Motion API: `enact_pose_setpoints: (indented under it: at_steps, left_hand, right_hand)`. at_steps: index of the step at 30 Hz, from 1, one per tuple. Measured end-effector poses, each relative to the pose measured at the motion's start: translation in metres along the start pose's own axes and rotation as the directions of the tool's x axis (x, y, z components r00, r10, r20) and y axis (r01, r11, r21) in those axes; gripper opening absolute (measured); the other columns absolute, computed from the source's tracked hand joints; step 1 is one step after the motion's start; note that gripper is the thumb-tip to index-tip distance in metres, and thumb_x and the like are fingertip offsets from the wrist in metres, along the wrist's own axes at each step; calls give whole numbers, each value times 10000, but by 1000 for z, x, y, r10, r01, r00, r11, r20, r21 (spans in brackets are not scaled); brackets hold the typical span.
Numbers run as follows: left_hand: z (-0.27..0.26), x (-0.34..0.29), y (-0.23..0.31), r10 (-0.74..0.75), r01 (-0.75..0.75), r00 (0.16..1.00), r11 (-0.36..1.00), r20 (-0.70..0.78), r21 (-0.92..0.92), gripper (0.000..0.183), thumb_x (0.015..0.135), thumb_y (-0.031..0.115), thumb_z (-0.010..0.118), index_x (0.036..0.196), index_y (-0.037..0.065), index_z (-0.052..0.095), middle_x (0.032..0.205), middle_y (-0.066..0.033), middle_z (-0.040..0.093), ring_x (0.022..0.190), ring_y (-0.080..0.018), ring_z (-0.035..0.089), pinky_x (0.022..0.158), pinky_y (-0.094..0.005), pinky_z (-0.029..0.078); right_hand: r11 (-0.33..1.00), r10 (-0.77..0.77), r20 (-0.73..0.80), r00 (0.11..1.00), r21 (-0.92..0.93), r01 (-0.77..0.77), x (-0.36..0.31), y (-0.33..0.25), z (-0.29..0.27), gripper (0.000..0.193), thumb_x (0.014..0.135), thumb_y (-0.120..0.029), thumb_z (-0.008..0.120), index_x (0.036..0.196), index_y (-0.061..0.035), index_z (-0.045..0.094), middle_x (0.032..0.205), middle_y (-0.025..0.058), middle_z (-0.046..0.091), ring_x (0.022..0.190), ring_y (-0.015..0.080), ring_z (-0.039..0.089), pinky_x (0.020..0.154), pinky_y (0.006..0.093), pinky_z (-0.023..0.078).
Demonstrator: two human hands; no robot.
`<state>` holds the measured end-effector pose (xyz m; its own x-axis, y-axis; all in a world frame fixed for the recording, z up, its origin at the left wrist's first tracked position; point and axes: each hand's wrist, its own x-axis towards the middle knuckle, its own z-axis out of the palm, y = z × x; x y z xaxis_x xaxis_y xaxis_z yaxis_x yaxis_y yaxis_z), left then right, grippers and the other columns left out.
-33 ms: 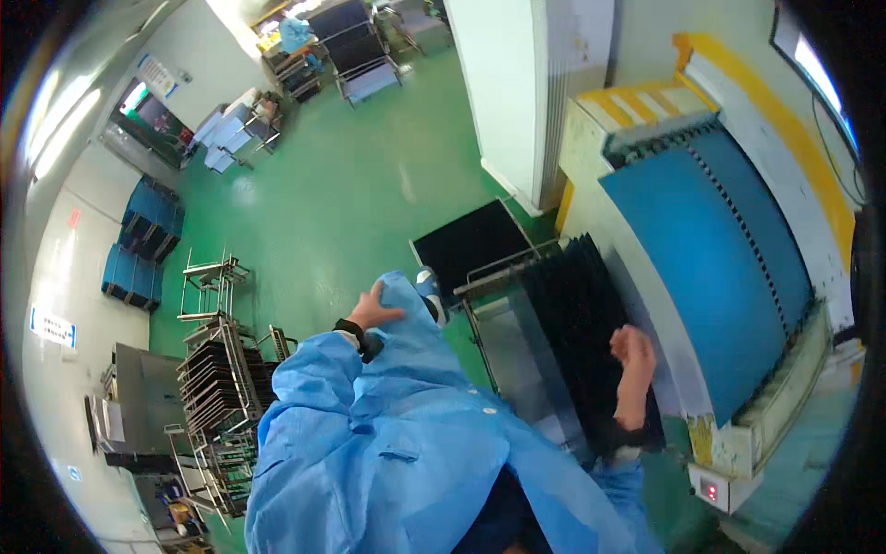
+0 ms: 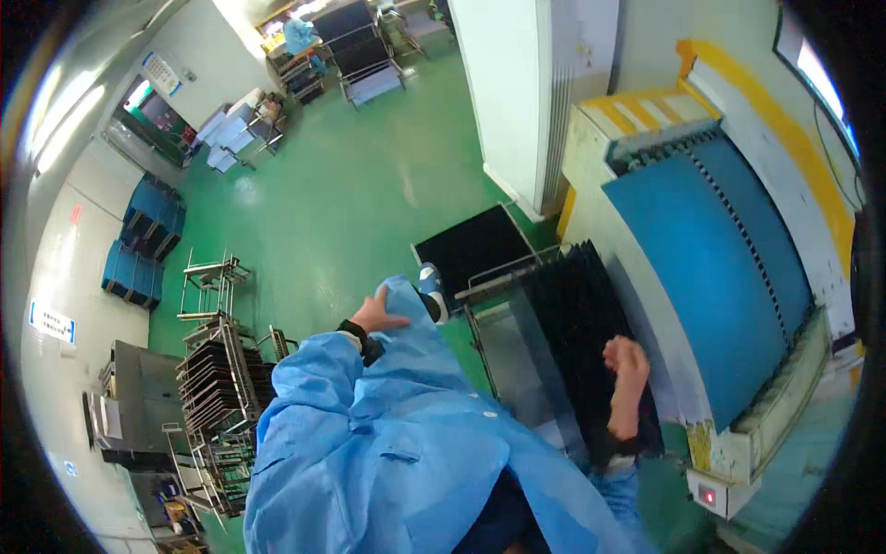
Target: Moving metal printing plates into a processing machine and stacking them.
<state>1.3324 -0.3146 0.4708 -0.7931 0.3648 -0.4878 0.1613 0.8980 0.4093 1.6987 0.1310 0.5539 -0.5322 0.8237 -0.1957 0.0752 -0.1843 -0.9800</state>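
Note:
My left hand (image 2: 377,315) lies on the blue coat (image 2: 415,319) over my raised leg, thumb and fingers apart, holding nothing. My right hand (image 2: 628,377) is above a row of thin black sheets (image 2: 572,319) that stand on edge in a metal-framed cart (image 2: 479,355). Its fingers are loosely curled in, and nothing shows in them. Whether it touches the sheets is hard to tell. A greyish clear sheet (image 2: 519,355) leans at the row's left side. Beyond the cart lies a flat black panel (image 2: 471,247), close to my shoe (image 2: 432,286).
At right stands a machine with a wide blue surface (image 2: 706,268) and a small switch box (image 2: 709,496). A white pillar (image 2: 508,102) rises ahead. Metal racks (image 2: 221,369) stand at left, blue stacked crates (image 2: 134,272) along the wall. A person in blue (image 2: 300,37) is far off.
My right hand has shifted slightly left over the black sheets. The left hand stays on my leg.

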Motion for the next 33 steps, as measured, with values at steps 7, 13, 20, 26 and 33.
enact_pose_setpoints:
  at_steps: [7,13,20,26,33]
  left_hand:
    - [1,9,88,-72,-9,978,922,195,387,1420,492,763,819,1590,262,71,1412,-398,351,1317,-488,436,1051,-483,438]
    - [13,59,88,-85,35,991,910,105,413,1453,451,720,863,1590,292,69,1402,-381,372,1289,-497,452,1059,-507,422]
    - [-1,70,114,-165,116,980,927,110,357,1380,518,602,895,1585,327,64,1474,-359,302,1348,-480,407,1062,-518,426]
    - [-5,72,109,-169,134,982,937,83,321,1373,529,558,907,1583,339,54,1461,-386,294,1315,-485,445,1048,-517,440]
    - [0,71,100,-141,127,989,954,34,272,1377,508,552,918,1578,347,76,1440,-394,312,1273,-487,491,1025,-525,459]
  right_hand:
    - [753,-152,188,970,-613,237,-44,61,20,271,858,-107,694,1104,5,688,1023,147,713,890,226,686,802,328,534]
    - [592,-226,267,937,-726,350,-50,78,30,383,829,-151,686,1182,-7,649,1124,187,672,1024,326,654,912,403,505]
    - [507,-67,278,958,-818,272,-45,98,29,443,856,-249,678,1216,0,610,1175,230,637,1054,405,620,910,455,495]
    - [457,11,294,956,-852,257,-27,99,35,498,869,-307,679,1227,29,595,1174,235,636,1052,406,618,911,454,494]
    - [491,-303,408,861,-708,508,-51,65,56,471,838,-240,691,1235,-2,602,1198,202,627,1117,374,581,975,448,457]
